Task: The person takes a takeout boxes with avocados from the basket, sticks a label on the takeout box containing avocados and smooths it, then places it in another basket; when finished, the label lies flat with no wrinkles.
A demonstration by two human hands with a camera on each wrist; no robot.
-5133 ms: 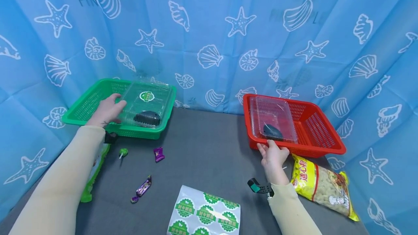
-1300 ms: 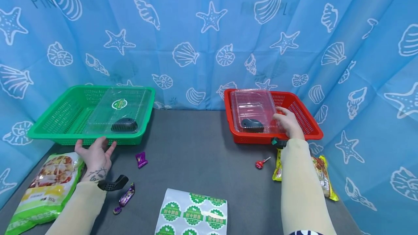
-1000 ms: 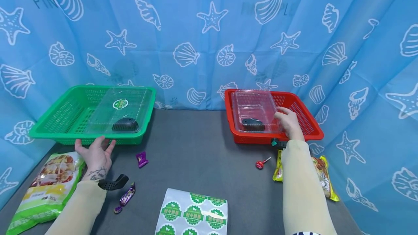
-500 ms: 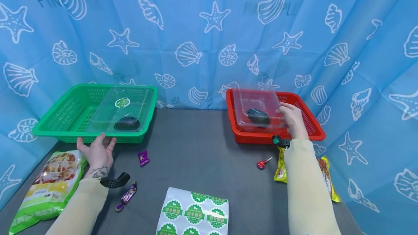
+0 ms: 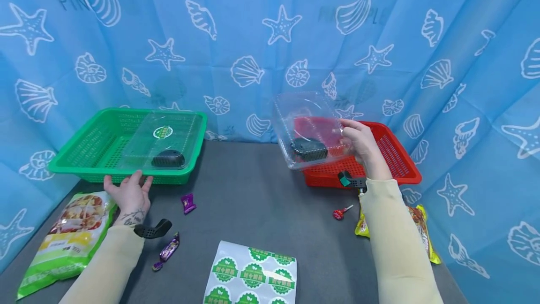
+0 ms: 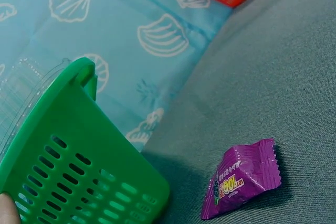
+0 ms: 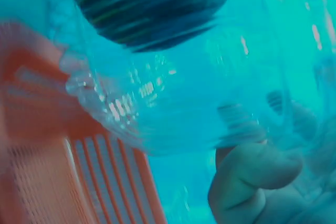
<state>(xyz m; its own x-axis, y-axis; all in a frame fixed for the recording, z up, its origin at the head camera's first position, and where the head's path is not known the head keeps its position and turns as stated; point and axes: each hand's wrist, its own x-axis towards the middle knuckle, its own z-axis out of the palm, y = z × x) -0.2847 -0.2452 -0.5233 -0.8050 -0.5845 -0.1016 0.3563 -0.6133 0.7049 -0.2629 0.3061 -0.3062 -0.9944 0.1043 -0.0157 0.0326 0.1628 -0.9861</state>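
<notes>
My right hand (image 5: 363, 147) pinches the right side of a clear plastic clamshell box (image 5: 311, 123), tilted and raised over the left part of the red basket (image 5: 392, 156). A dark rounded object (image 5: 310, 149) lies inside the box; its kind is unclear. The right wrist view shows my bent thumb (image 7: 257, 171) against the plastic, blurred. My left hand (image 5: 131, 196), fingers spread, touches the front rim of the green basket (image 5: 76, 165). In that basket sits another clear box (image 5: 181, 125) with a green-and-white round sticker (image 5: 162, 132) and a similar dark object (image 5: 168, 158).
A sheet of green round stickers (image 5: 253, 273) lies at the front middle. Around it are a purple wrapped candy (image 5: 188, 203), a long purple candy (image 5: 168, 250) and a red lollipop (image 5: 339, 214). Food bags lie at left (image 5: 71, 238) and right (image 5: 422, 229). A blue curtain (image 5: 261, 60) hangs behind.
Earlier, the right hand was at the red basket's rim and the left inside the green one. Since then, the right hand has lifted the clear box up and leftward; the left now stays at the green rim.
</notes>
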